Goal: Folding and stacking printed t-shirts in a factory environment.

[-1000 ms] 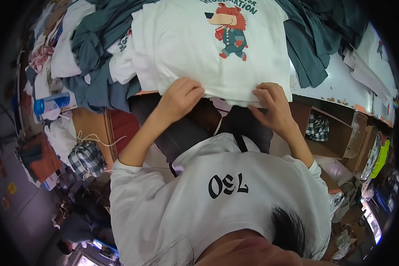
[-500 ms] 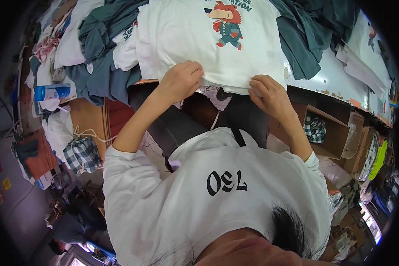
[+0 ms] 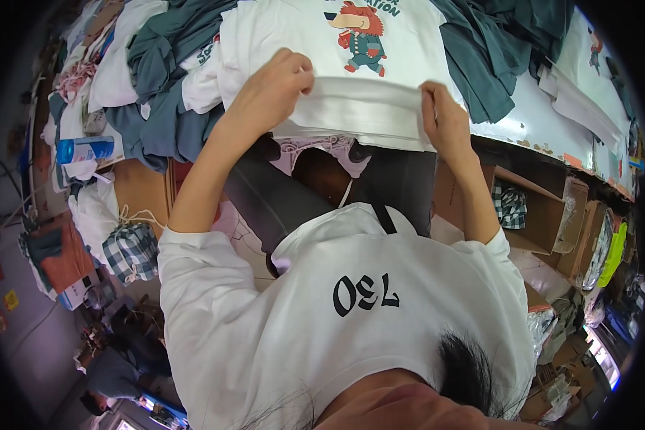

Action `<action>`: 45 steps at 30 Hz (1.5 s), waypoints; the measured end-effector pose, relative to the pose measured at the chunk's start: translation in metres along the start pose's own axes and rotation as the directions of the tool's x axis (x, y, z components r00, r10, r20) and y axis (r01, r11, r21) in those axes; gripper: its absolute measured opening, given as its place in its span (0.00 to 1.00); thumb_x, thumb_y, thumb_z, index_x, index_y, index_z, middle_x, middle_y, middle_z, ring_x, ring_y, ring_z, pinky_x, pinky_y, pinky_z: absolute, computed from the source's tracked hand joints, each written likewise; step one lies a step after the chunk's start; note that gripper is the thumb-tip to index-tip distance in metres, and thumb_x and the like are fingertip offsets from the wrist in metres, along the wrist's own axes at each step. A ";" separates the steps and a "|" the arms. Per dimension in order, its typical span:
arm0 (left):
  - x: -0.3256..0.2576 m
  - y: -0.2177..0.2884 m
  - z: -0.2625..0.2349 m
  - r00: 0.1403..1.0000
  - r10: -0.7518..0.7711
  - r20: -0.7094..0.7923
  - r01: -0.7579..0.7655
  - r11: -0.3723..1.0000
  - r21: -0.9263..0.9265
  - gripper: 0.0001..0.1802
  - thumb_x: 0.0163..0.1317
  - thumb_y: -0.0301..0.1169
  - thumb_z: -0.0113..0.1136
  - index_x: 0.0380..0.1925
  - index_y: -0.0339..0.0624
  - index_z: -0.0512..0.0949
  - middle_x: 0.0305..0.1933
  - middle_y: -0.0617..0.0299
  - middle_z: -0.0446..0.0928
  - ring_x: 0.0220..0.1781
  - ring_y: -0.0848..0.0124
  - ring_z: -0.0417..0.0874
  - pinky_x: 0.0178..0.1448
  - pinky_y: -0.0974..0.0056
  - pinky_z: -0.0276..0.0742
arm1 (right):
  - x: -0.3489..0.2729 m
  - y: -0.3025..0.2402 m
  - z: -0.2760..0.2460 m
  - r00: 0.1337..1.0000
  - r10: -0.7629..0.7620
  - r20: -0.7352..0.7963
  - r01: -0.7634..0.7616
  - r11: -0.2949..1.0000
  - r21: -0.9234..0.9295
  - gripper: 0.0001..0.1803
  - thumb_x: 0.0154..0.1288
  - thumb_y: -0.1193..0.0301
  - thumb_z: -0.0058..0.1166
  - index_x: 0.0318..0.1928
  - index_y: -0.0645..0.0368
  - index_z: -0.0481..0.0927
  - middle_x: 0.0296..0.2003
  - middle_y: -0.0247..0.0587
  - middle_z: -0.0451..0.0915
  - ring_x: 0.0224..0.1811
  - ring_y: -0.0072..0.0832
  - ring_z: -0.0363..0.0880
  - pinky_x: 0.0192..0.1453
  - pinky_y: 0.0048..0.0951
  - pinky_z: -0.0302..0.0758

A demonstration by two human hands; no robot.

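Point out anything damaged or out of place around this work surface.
The white table's front edge looks damaged to the right of the printed white shirt: its coating is chipped, with brownish patches showing. At left, dark green garments hang crumpled over the edge, which looks untidy.

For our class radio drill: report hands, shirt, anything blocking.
Left hand, right hand: both gripping white bear-print shirt. Shirt's near edge raised between them. Dark green garments either side, none between hands.
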State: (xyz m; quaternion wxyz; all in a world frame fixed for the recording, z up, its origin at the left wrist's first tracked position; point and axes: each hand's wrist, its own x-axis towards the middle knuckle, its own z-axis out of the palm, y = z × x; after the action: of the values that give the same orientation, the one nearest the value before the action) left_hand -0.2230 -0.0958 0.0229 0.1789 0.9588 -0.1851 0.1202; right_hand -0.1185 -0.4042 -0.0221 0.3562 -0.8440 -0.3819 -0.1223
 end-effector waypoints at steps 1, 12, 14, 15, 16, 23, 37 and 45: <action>0.001 -0.006 -0.001 1.000 -0.001 0.001 0.001 1.000 0.003 0.09 0.53 0.17 0.56 0.34 0.37 0.80 0.43 0.57 0.79 0.49 0.58 0.80 0.50 0.56 0.79 | 0.008 0.001 0.001 1.000 -0.001 -0.001 0.001 1.000 0.003 0.07 0.69 0.79 0.53 0.46 0.59 0.77 0.33 0.47 0.81 0.27 0.42 0.80 0.34 0.35 0.76; 0.047 0.062 -0.118 0.909 0.057 -0.413 0.105 0.928 0.357 0.22 0.45 0.11 0.52 0.44 0.27 0.77 0.57 0.42 0.73 0.52 0.43 0.79 0.51 0.53 0.78 | 0.095 -0.023 -0.083 0.801 -0.491 -0.343 0.371 0.856 -0.360 0.26 0.55 0.92 0.45 0.55 0.65 0.77 0.45 0.51 0.73 0.44 0.43 0.77 0.49 0.30 0.75; 0.046 0.071 -0.122 0.907 0.033 -0.420 0.130 0.926 0.354 0.23 0.45 0.12 0.52 0.46 0.26 0.76 0.58 0.41 0.73 0.50 0.43 0.80 0.50 0.54 0.79 | 0.100 -0.035 -0.085 0.800 -0.482 -0.359 0.361 0.863 -0.354 0.28 0.49 0.95 0.44 0.52 0.67 0.79 0.45 0.52 0.72 0.44 0.45 0.76 0.48 0.30 0.74; 0.046 0.076 -0.124 0.911 -0.021 -0.411 0.165 0.933 0.319 0.24 0.45 0.12 0.53 0.47 0.26 0.76 0.58 0.40 0.73 0.50 0.43 0.80 0.49 0.54 0.79 | 0.101 -0.039 -0.086 0.801 -0.468 -0.372 0.346 0.870 -0.351 0.30 0.43 0.98 0.43 0.49 0.68 0.80 0.44 0.53 0.72 0.44 0.46 0.76 0.47 0.29 0.73; 0.045 0.080 -0.125 0.913 -0.075 -0.401 0.202 0.937 0.285 0.24 0.44 0.12 0.53 0.47 0.26 0.76 0.58 0.40 0.73 0.49 0.43 0.80 0.48 0.55 0.79 | 0.102 -0.039 -0.087 0.798 -0.492 -0.349 0.367 0.855 -0.366 0.34 0.43 0.97 0.42 0.54 0.67 0.80 0.45 0.52 0.72 0.44 0.45 0.77 0.49 0.29 0.73; 0.037 0.083 -0.137 0.947 -0.154 -0.281 0.255 0.893 0.371 0.28 0.44 0.12 0.54 0.51 0.26 0.74 0.62 0.39 0.69 0.50 0.43 0.80 0.45 0.53 0.79 | 0.101 -0.046 -0.096 0.807 -0.496 -0.320 0.369 0.847 -0.384 0.35 0.42 0.97 0.43 0.54 0.65 0.81 0.49 0.52 0.72 0.45 0.43 0.77 0.51 0.30 0.74; 0.037 0.080 -0.137 0.970 -0.241 0.026 0.235 0.961 0.147 0.28 0.46 0.10 0.53 0.52 0.30 0.73 0.63 0.40 0.65 0.52 0.46 0.76 0.55 0.54 0.76 | 0.073 -0.022 -0.110 0.922 -0.344 -0.179 0.270 0.901 -0.340 0.34 0.52 0.94 0.50 0.57 0.51 0.83 0.47 0.41 0.79 0.37 0.27 0.77 0.39 0.25 0.75; 0.031 0.022 -0.089 0.951 0.122 -0.283 -0.160 0.981 -0.114 0.30 0.47 0.10 0.53 0.55 0.29 0.71 0.63 0.40 0.64 0.51 0.47 0.75 0.56 0.55 0.75 | 0.054 -0.004 -0.095 0.982 -0.147 -0.119 0.107 0.951 -0.289 0.34 0.52 0.91 0.53 0.59 0.49 0.82 0.45 0.41 0.79 0.41 0.34 0.78 0.46 0.33 0.77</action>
State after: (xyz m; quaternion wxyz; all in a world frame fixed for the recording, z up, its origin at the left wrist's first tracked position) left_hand -0.2180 -0.0898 0.1196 0.2584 0.9028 -0.2342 0.2518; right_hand -0.0787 -0.4382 0.0733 0.2499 -0.8490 -0.3886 -0.2563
